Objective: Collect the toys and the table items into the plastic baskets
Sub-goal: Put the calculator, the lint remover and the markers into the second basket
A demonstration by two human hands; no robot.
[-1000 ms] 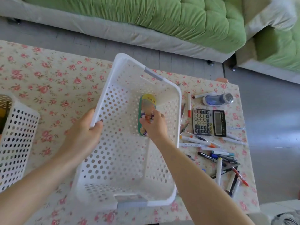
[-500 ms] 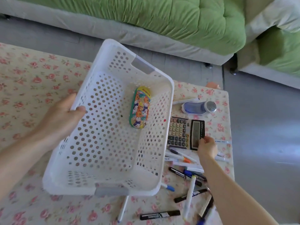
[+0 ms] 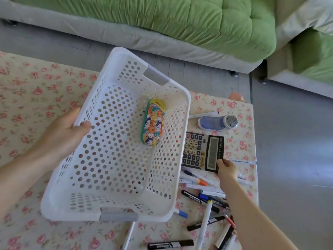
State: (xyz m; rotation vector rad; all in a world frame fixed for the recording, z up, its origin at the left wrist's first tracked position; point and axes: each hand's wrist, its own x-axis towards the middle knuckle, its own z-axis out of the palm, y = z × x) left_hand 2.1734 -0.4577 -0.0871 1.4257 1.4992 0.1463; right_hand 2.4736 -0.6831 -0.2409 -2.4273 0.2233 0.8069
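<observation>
One calculator (dark casing, pale keys, grey display) lies on the table at 3 o'clock of the white basket. Right hand pinches its 5 o'clock corner; left hand grips the basket's 9 o'clock rim. Judged light, rigid, smooth-cased: best held across both long edges.

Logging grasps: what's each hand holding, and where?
Left hand grips the basket by its left rim; right hand pinches the calculator at its near display corner.

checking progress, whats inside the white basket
Only a colourful cartoon-print case lies in the white basket. Its right edge covers parts of pens underneath.
</observation>
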